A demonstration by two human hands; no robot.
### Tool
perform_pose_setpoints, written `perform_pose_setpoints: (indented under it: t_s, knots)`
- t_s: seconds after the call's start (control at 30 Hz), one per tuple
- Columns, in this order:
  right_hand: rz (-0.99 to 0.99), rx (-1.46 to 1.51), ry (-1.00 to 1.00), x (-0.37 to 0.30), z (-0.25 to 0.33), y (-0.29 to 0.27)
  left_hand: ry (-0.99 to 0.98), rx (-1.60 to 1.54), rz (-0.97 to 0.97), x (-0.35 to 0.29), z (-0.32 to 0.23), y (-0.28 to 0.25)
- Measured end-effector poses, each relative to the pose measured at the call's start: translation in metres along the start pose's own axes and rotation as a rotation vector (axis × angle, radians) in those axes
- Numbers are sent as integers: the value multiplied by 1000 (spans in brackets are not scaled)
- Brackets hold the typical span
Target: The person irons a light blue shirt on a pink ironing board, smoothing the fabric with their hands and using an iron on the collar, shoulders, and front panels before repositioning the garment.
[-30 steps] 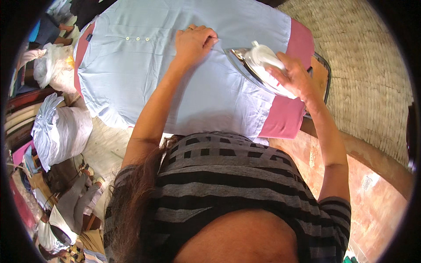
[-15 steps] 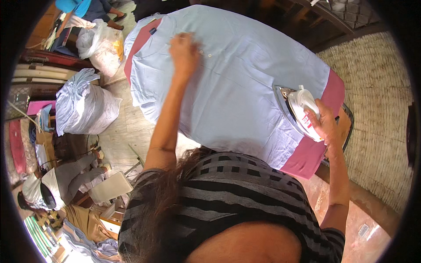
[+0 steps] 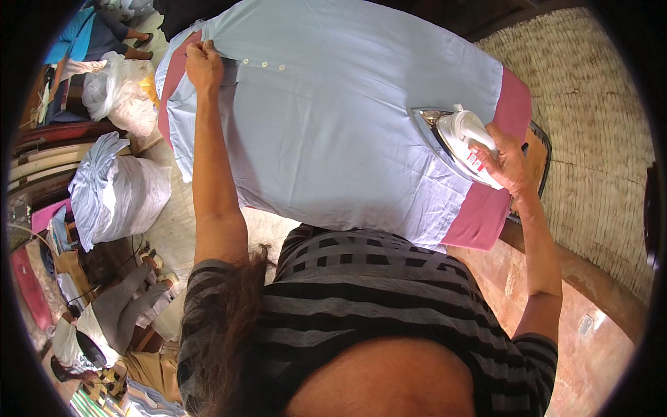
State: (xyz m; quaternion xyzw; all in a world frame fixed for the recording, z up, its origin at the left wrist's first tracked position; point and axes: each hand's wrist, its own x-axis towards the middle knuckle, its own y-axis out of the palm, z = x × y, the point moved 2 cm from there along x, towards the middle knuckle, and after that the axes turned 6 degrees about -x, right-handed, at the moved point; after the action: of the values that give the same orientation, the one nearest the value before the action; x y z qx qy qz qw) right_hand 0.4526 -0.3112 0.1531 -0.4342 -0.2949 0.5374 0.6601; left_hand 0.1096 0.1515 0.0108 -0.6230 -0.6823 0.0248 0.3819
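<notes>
A light blue shirt (image 3: 313, 132) with several small white buttons lies spread over an ironing board, whose maroon cover (image 3: 479, 219) shows at both ends. My right hand (image 3: 508, 163) is closed round the handle of a white steam iron (image 3: 464, 139). The iron's metal soleplate rests on the shirt near the board's right end, with creases in the cloth beside it. Far to the left, my left hand (image 3: 203, 66) has its fingers closed on the shirt's cloth by the board's left end. The fingertips are partly hidden.
Left of the board stand a knotted white cloth bundle (image 3: 128, 187) and a white plastic bag (image 3: 125, 94). A person (image 3: 104, 320) is at the lower left, another person (image 3: 90, 35) at the upper left. A woven mat (image 3: 590, 153) covers the surface at the right.
My left hand has moved leftward across the shirt and now grips its cloth, uncovering the buttons. The iron stays near the right end in my right hand. The whole view has shifted.
</notes>
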Motion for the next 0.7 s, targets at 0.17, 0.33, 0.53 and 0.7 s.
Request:
perform_pose_setpoints:
  t_s: [0.17,0.33,0.53,0.7]
  knots:
    - [4,19,-62,12,15,0,-21,39,86,-3,0,-2]
    - [8,-37,-107,40,37,12,-21,-44,20,-11,-6,-1]
    - [19,-41,-128,87,72,19,-9,-111,-12,-6,-2,3]
    - [128,-10,-128,112,78,24,-42,-109,11,-7,-7,5]
